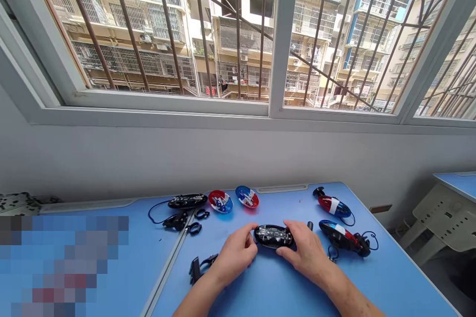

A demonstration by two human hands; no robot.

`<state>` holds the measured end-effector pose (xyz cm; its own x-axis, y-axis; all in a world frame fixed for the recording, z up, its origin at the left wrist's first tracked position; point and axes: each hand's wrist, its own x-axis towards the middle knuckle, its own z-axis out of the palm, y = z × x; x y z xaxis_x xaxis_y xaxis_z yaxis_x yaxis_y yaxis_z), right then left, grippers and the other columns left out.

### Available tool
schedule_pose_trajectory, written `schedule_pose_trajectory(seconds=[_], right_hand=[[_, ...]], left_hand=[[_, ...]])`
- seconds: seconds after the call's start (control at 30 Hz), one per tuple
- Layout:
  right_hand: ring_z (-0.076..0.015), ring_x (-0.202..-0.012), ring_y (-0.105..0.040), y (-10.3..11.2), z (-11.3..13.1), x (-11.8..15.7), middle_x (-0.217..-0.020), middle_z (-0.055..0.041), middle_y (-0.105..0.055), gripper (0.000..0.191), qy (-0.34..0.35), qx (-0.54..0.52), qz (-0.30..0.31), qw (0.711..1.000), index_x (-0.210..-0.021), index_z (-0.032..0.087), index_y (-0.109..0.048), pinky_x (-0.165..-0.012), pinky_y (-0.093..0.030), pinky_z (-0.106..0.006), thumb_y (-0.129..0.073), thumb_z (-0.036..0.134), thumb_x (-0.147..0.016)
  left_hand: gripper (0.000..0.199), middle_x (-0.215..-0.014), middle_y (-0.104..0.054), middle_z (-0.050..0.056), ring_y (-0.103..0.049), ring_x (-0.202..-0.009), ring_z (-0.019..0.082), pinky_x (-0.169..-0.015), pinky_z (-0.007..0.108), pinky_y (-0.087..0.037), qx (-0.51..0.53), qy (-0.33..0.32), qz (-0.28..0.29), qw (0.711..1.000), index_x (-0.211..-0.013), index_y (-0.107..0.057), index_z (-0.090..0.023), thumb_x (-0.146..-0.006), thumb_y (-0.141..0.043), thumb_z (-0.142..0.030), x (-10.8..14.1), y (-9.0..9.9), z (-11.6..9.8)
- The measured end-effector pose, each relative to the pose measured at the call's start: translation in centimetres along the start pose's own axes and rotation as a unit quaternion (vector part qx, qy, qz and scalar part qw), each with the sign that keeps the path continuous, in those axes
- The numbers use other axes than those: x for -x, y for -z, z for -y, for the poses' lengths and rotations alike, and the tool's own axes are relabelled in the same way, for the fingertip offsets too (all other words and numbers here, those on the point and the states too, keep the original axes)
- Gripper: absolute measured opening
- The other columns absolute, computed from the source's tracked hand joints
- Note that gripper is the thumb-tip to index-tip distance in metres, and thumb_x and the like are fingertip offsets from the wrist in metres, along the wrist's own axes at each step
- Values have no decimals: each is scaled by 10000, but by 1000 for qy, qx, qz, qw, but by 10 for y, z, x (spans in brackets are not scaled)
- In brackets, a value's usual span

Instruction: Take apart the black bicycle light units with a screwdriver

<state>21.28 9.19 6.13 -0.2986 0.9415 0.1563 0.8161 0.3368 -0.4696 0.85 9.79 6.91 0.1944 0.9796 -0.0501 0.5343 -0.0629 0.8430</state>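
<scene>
A black oval housing (273, 236), its inner parts showing on top, lies level between my hands at the middle of the blue table. My left hand (238, 250) is closed at its left end, thumb and forefinger against the edge. The right end sits between the thumb and fingers of my right hand (307, 250). Behind it are two oval red, white and blue covers, the left cover (220, 201) and the right cover (247, 197), with their insides facing up. A black clamp bracket (201, 267) lies beside my left wrist.
Another black oval housing (188, 201) with a cable and a black handlebar clamp (180, 220) lies across the table seam at left. Two red, white and blue oval units, a far one (333, 206) and a near one (344, 235), lie at right. A barred window (238, 34) stands behind.
</scene>
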Motion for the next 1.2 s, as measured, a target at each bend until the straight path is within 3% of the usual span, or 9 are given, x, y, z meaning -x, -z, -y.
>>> schedule_pose_trajectory(seconds=[0.2, 0.3, 0.4, 0.5, 0.57, 0.7, 0.9, 1.07, 1.2], right_hand=[[-264, -1060, -582, 8, 4, 3, -1177, -105, -612, 468, 22, -4, 19, 1000, -1257, 186, -545, -856, -491, -383, -650, 215, -801], [-263, -1074, -578, 7, 4, 3, -1191, -103, -610, 465, 26, -11, 19, 999, -1255, 196, -537, -874, -482, -386, -645, 204, -802], [-258, -1071, -583, 4, 2, 3, -1177, -94, -618, 471, 34, -23, 12, 999, -1248, 214, -536, -883, -478, -383, -648, 181, -792], [-239, -1051, -593, 0, 0, 3, -1162, -77, -619, 492, 50, -47, -4, 998, -1233, 231, -538, -871, -485, -361, -648, 134, -763], [-226, -1030, -596, -1, -1, 3, -1148, -68, -617, 512, 67, -65, -14, 996, -1227, 230, -536, -856, -491, -346, -648, 104, -743], [-218, -1009, -594, -4, -3, 2, -1122, -60, -621, 524, 110, -92, -24, 989, -1217, 233, -531, -852, -497, -345, -633, 70, -730], [-216, -1005, -603, -11, -9, 1, -1137, -71, -640, 543, 182, -153, -52, 970, -1259, 241, -500, -849, -512, -357, -594, 81, -749], [-222, -969, -626, -16, -12, 2, -1199, -112, -625, 647, 147, -182, -89, 968, -1388, 233, -381, -711, -553, -333, -595, 179, -779], [-208, -916, -653, -17, -12, 0, -1152, -104, -647, 608, 125, -191, -126, 965, -1390, 234, -375, -682, -569, -329, -568, 244, -814]], left_hand=[[388, -686, -660, 10, -629, -692, 213, -594, 263, -391, -237, -10, -16, 971, -1051, -654, -170, -762, -418, -66, 5, 6, -8], [389, -897, -701, 69, -655, -771, 228, -679, 299, -468, -224, -37, -29, 973, -1116, -635, -150, -773, -459, -106, 5, 6, -5], [543, -1191, -647, 117, -640, -1002, 267, -889, 373, -499, -153, -101, -38, 982, -1258, -565, -159, -717, -534, -120, 5, 3, 2], [701, -1417, -498, 133, -461, -1297, 312, -1086, 454, -379, -119, -144, -23, 982, -1370, -472, -188, -681, -594, -131, 6, -1, 9], [782, -1489, -407, 151, -362, -1373, 325, -1133, 492, -312, -118, -146, -3, 982, -1419, -410, -178, -669, -630, -139, 6, -5, 12], [808, -1469, -445, 136, -386, -1355, 339, -1122, 532, -319, -128, -179, 22, 975, -1408, -421, -216, -646, -672, -125, 5, -12, 11], [550, -1267, -627, 84, -564, -1167, 302, -1026, 453, -433, -128, -218, 19, 967, -1234, -563, -236, -699, -604, -112, 6, -15, 3], [418, -1149, -677, 55, -631, -1010, 256, -881, 344, -503, -78, -205, -9, 976, -1143, -611, -234, -735, -593, -145, 9, -12, -4], [397, -1066, -695, 49, -642, -951, 253, -838, 344, -514, -58, -172, -67, 981, -1090, -624, -224, -699, -600, -155, 9, -9, -8]])
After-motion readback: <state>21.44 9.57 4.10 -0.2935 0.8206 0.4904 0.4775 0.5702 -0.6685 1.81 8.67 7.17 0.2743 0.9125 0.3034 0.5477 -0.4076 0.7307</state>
